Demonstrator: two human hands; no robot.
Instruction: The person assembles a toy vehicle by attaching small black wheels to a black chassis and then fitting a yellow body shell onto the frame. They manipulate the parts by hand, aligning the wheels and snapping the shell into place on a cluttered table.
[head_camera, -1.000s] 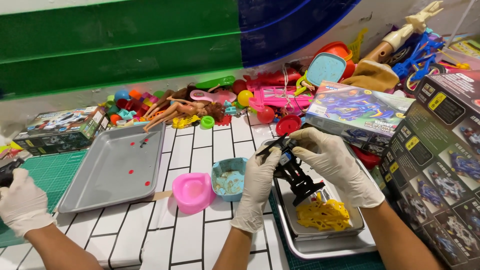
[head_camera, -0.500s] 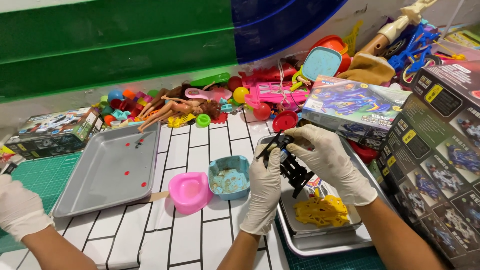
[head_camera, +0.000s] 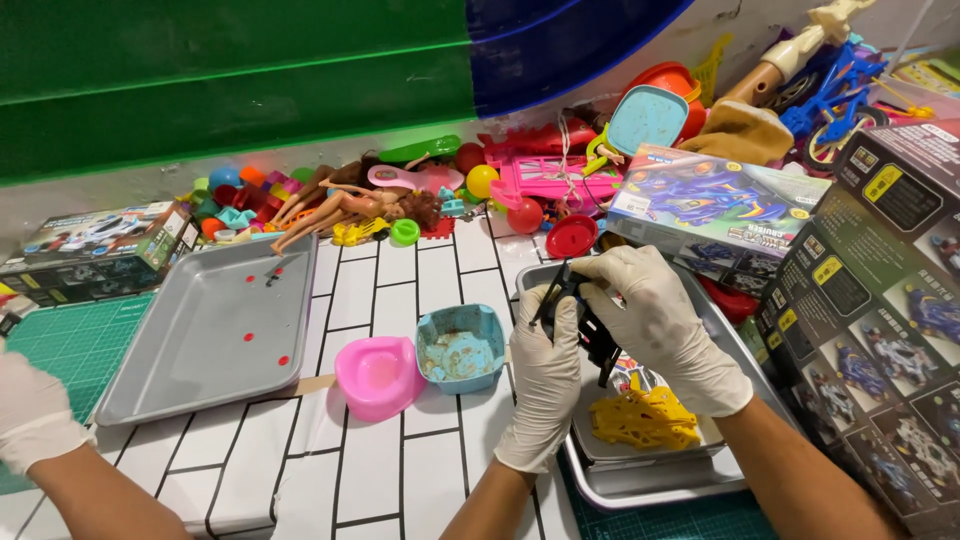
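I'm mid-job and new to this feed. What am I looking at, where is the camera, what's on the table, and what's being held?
There is no machine here. A person in white gloves is working, and the single picture comes from a camera on their head, looking down. Their left hand and right hand together grip a black toy part above stacked metal trays holding a yellow plastic piece. On the tiled table sit a grey tray, a pink bowl and a blue bowl. The third gloved hand at the left edge seems to be a co-worker's.
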